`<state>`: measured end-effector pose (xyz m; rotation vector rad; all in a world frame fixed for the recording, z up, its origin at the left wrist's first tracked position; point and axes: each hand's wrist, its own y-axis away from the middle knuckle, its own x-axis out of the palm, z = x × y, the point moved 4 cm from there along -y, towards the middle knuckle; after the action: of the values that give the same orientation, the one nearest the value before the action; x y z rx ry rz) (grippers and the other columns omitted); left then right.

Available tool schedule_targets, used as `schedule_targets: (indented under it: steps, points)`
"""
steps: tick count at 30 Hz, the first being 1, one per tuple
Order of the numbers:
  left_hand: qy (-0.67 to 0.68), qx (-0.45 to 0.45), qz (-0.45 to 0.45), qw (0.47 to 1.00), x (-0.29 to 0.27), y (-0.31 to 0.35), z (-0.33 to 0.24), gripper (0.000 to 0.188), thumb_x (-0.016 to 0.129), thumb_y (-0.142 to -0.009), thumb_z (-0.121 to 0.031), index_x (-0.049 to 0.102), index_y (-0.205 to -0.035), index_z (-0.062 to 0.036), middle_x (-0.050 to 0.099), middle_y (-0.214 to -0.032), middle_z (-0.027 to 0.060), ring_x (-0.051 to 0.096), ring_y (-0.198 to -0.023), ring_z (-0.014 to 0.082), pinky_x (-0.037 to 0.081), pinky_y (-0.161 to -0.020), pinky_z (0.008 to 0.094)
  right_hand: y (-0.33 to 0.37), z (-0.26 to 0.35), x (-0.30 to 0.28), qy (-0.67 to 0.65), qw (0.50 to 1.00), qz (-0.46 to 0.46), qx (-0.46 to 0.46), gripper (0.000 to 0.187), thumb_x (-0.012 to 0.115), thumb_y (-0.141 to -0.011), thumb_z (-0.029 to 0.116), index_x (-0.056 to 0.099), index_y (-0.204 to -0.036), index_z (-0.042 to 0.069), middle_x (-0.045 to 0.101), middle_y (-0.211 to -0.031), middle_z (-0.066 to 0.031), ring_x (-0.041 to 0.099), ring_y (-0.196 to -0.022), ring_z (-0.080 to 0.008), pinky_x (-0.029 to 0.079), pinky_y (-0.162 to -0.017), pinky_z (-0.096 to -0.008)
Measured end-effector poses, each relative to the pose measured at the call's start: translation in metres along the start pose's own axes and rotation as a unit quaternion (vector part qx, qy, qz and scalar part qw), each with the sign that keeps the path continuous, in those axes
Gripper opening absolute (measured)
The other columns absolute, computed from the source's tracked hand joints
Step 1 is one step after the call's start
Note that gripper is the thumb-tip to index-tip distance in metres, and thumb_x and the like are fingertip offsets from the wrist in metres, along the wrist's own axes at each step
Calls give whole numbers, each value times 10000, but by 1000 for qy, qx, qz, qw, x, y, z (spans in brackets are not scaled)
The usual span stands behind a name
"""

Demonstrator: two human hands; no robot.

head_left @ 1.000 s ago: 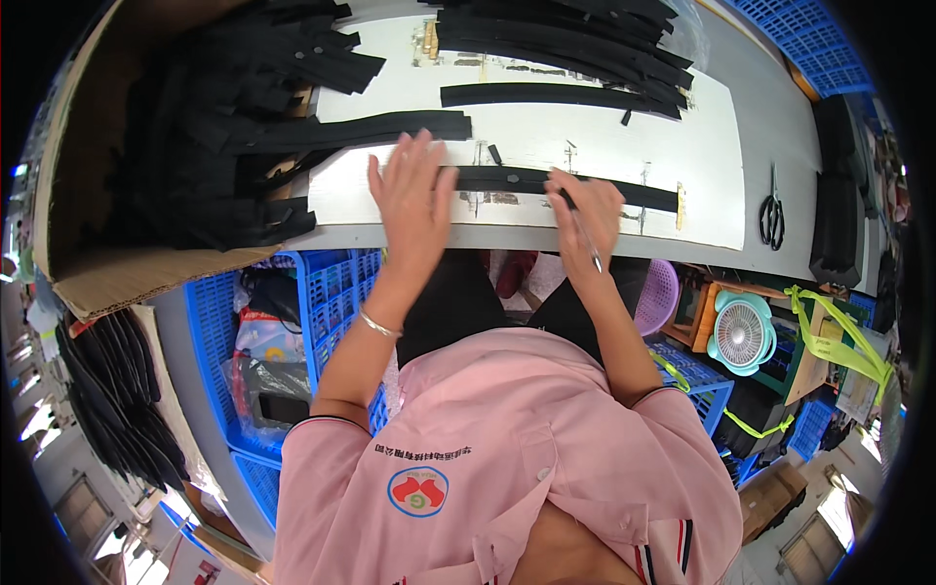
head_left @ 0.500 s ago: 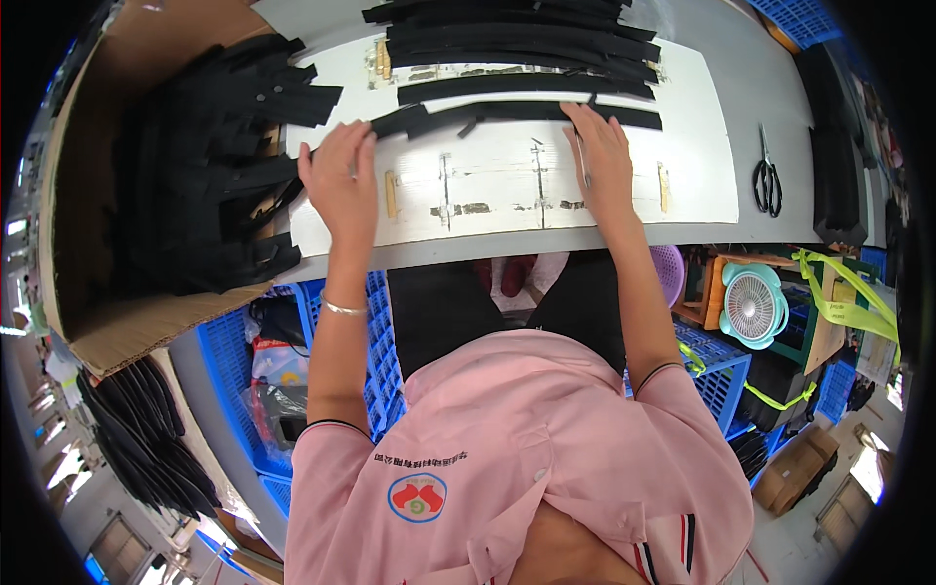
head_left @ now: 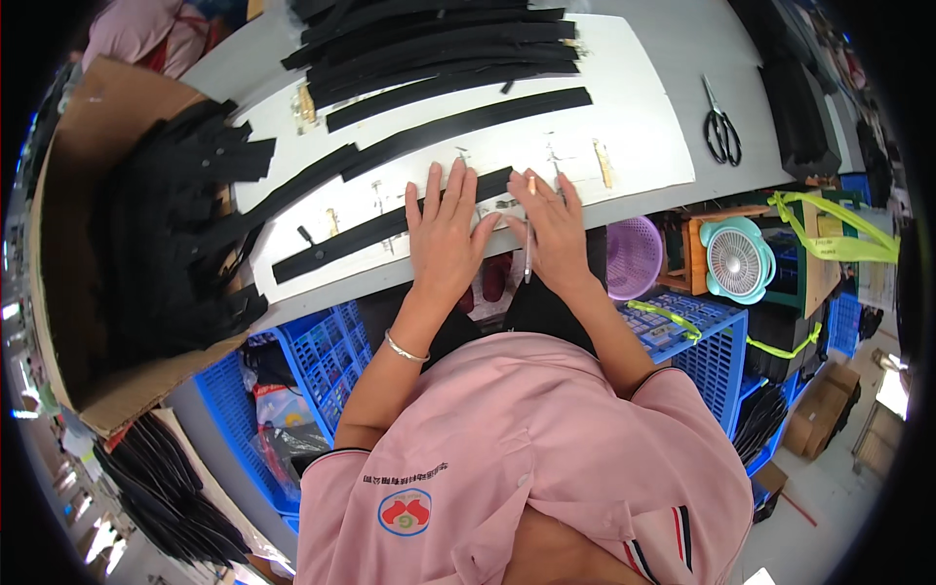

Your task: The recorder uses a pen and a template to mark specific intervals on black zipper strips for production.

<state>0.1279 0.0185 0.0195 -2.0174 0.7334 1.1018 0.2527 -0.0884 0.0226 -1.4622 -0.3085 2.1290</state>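
Pink shirt sleeves lead up to two hands. The left hand (head_left: pixel 444 234) lies flat, fingers spread, pressing a long black strip (head_left: pixel 390 226) on the white board (head_left: pixel 639 127). The right hand (head_left: pixel 553 226) pinches a thin pen (head_left: pixel 527 255) beside it. Scissors (head_left: pixel 721 125) lie farther off.

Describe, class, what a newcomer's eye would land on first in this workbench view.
Two hands meet at the white board's near edge: the left hand lies flat on a long black strip, and the right hand holds a thin pen-like tool. More black strips are stacked at the far edge, and black scissors lie to the right.
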Motion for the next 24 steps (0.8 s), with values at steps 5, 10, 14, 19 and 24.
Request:
schedule_targets:
  steps: [5, 10, 14, 19, 24]
  points:
    - [51, 34, 36, 997, 2, 0, -9, 610, 676, -975, -377, 548, -1488, -72, 518, -1554, 122, 364, -1508, 366, 182, -1232, 597, 12, -26, -16, 119, 993, -12, 5, 559, 801, -844, 239, 599, -1341, 81, 677, -1339, -74, 594, -1292, -252, 322, -1198, -535]
    - [31, 47, 76, 995, 11, -5, -26, 623, 685, -972, -377, 535, -1509, -100, 499, -1580, 93, 344, -1524, 355, 165, -1239, 594, 18, -61, -38, 188, 980, -55, 27, 599, 813, -828, 211, 586, -1364, 67, 694, -1309, -75, 605, -1246, -263, 334, -1194, -530]
    - [33, 46, 80, 995, 16, -10, -35, 648, 692, -968, -383, 515, -1529, -109, 480, -1601, 76, 335, -1532, 345, 147, -1247, 585, 19, -71, -45, 222, 973, -62, 20, 568, 827, -812, 225, 611, -1315, 73, 710, -1240, -68, 624, -1177, -231, 353, -1182, -531]
    - [19, 46, 80, 996, 20, -9, -33, 667, 694, -963, -403, 510, -1531, -107, 477, -1604, 74, 346, -1527, 336, 148, -1245, 584, 6, -73, -54, 167, 982, -72, 53, 501, 813, -840, 170, 628, -1297, 77, 726, -1107, -54, 652, -1049, -224, 383, -1145, -501]
    - [14, 45, 68, 997, 18, -10, -34, 660, 692, -962, -412, 520, -1526, -115, 490, -1595, 69, 362, -1521, 325, 156, -1244, 579, -35, -74, -66, -140, 975, -110, 135, 221, 715, -955, 118, 710, -1164, 45, 715, -931, -63, 661, -813, -170, 502, -875, -347]
